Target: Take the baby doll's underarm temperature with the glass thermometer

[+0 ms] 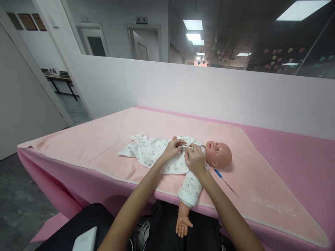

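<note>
A baby doll (pixel 219 155) lies on its back, its bald head to the right. It wears a white baby outfit (pixel 149 151) with small prints, whose legs trail off to the left. At the chest, my left hand (pixel 172 149) and my right hand (pixel 195 159) are close together, fingers pinched on the outfit's front. A thin white strip, perhaps a tie or edge of the cloth, shows between the fingertips; its details are too small to make out. One sleeved doll arm (pixel 190 190) hangs over the near edge of the table, below my right hand.
A blue-capped pen (pixel 226 183) lies right of the doll on the peach blanket (pixel 261 195). Pink cloth (pixel 295 153) covers the table beneath. A white partition (pixel 183 90) stands behind. A white box-like device (pixel 85 240) rests on a black surface at lower left.
</note>
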The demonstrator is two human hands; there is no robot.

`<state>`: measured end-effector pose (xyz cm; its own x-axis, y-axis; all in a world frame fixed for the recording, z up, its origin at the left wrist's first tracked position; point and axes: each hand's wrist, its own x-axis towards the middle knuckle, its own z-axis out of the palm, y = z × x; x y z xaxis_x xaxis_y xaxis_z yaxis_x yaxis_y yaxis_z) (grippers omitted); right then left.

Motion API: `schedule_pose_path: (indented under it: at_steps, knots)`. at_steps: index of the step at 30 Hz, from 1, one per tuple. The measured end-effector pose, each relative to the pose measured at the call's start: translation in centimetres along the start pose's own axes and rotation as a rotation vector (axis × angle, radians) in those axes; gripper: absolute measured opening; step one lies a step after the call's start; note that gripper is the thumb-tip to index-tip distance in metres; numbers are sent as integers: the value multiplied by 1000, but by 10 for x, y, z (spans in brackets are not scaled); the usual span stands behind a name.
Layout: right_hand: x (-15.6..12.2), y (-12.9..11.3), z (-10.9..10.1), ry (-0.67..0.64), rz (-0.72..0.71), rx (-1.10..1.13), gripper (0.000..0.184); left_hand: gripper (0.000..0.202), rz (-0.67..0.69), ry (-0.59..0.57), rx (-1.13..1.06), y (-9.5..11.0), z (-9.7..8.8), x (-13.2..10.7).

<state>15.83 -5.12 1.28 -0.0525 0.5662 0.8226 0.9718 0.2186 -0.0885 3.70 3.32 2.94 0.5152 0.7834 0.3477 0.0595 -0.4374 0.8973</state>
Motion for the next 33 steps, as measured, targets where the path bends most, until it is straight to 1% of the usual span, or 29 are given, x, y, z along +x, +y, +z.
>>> schedule_pose_path:
  at_steps: [3,4,6,9,13,17,21,23,28,33]
  knots:
    - [9,-3,6,-50,-69,-49,14,26,37,135,-3,-2,1,0]
    - [11,-3,8,-56,-70,-55,13,25,42,161,7,-1,1,0]
    - [12,-3,10,-59,-47,-63,14,24,45,176,38,0,1,-2]
    - [8,-3,12,-49,11,-57,14,24,44,169,74,4,2,-4]
    - [4,-1,12,-34,65,34,11,21,69,147,91,6,2,-4]
    - [3,0,11,14,77,151,5,18,106,85,95,4,1,-3]
    - [2,0,12,45,83,214,7,19,167,29,103,4,3,-8]
    - [1,1,13,49,86,233,8,18,224,34,181,4,4,-13]
    - [-1,1,14,47,86,257,9,20,331,127,508,3,7,-26]
    - [-2,1,13,78,69,276,9,23,407,142,653,2,8,-29]
